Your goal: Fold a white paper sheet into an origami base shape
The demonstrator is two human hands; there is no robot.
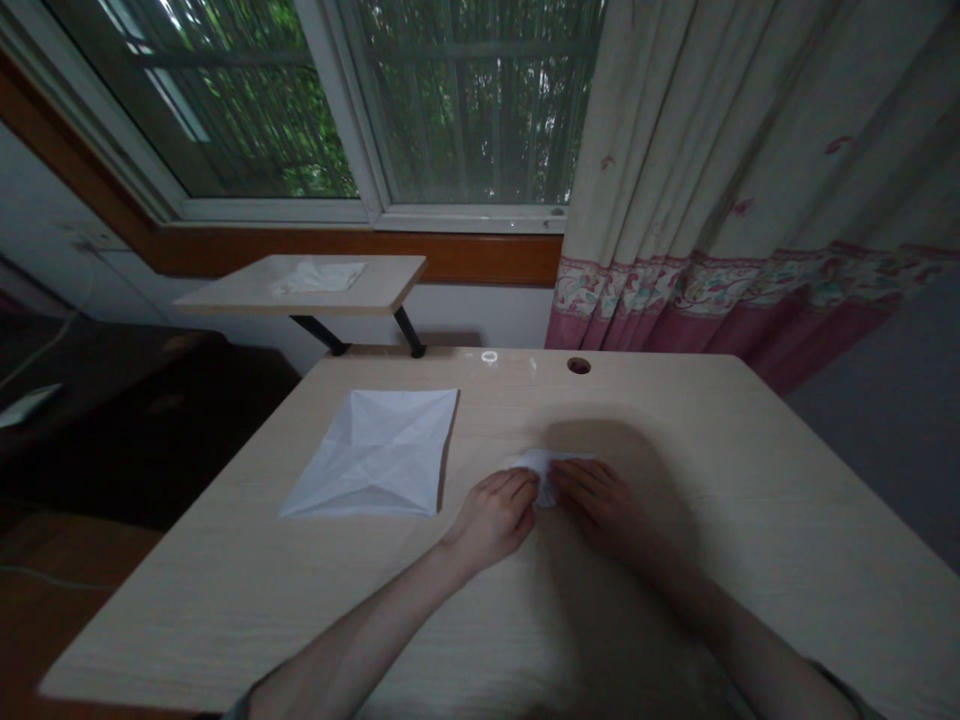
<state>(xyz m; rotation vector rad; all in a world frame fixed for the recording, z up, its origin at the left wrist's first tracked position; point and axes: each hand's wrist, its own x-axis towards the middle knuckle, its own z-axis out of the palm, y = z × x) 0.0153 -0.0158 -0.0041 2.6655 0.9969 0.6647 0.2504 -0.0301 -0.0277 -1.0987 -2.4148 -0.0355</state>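
Observation:
A small folded piece of white paper (541, 462) lies on the desk (450, 620), partly covered by both hands. My left hand (499, 510) is closed on its left side, the fingers curled in against the paper. On the other side my right hand (596, 500) presses on the paper with bent fingers, its tips close to those of my left hand. A larger square sheet of white paper (382, 450), marked with crossing creases, rests flat to the left of my left hand. Neither hand touches that sheet.
A raised shelf (397, 275) at the back left bears a crumpled white tissue or cloth (319, 278). A round cable hole (579, 366) sits near the desk's back edge. Behind are a window (465, 130) and a long curtain (675, 200).

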